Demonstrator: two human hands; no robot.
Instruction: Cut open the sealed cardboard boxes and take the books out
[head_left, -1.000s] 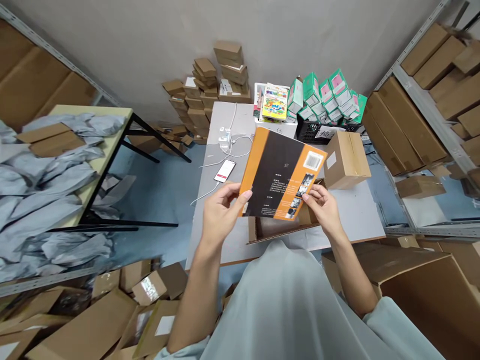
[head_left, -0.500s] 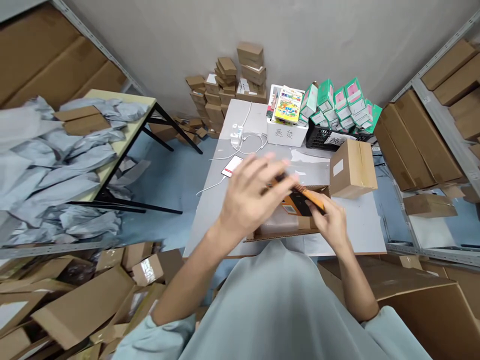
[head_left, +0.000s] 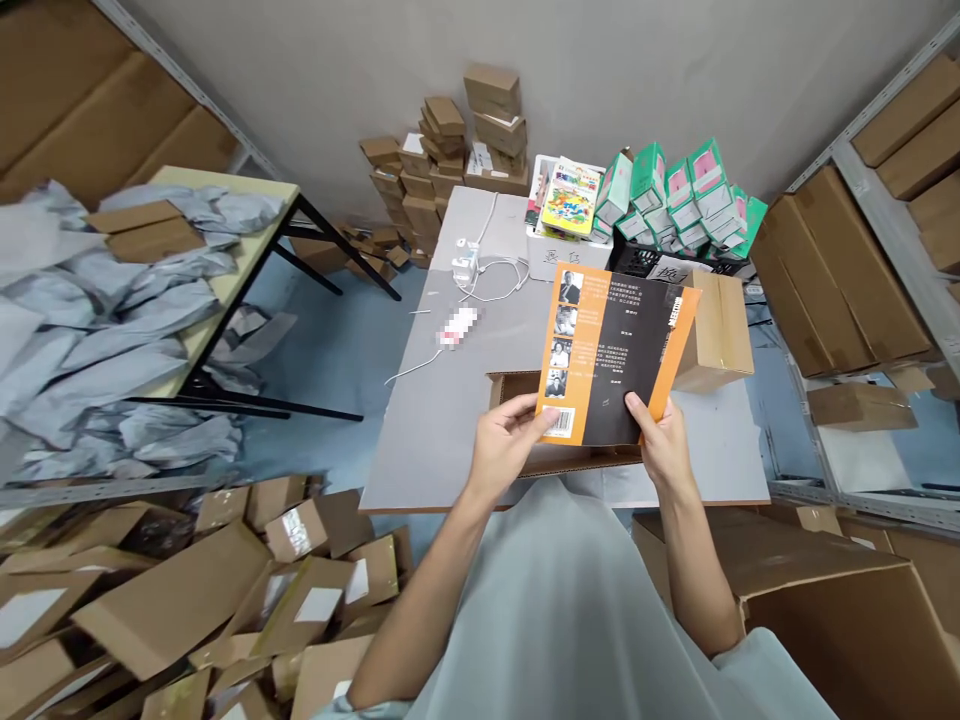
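An orange and black book (head_left: 607, 350) is held up over the table, its face with small portraits, text and a barcode turned toward me. My left hand (head_left: 511, 440) grips its lower left corner, thumb by the barcode. The lower right edge is pinched in my right hand (head_left: 660, 440). Behind and below the book stands an open cardboard box (head_left: 504, 386) at the table's front edge; the book hides most of its inside.
On the table (head_left: 427, 440) are a charger with cables (head_left: 465, 262), a white bin of books (head_left: 551, 258), a black crate (head_left: 636, 260) of green boxes and a closed carton (head_left: 724, 330). Grey parcels (head_left: 112, 330) cover the left table. Cartons (head_left: 187, 600) are piled at lower left.
The book has turned from nearly edge-on to face me, standing higher over the box. My left hand, blurred and spread before, has come down onto its lower left corner.
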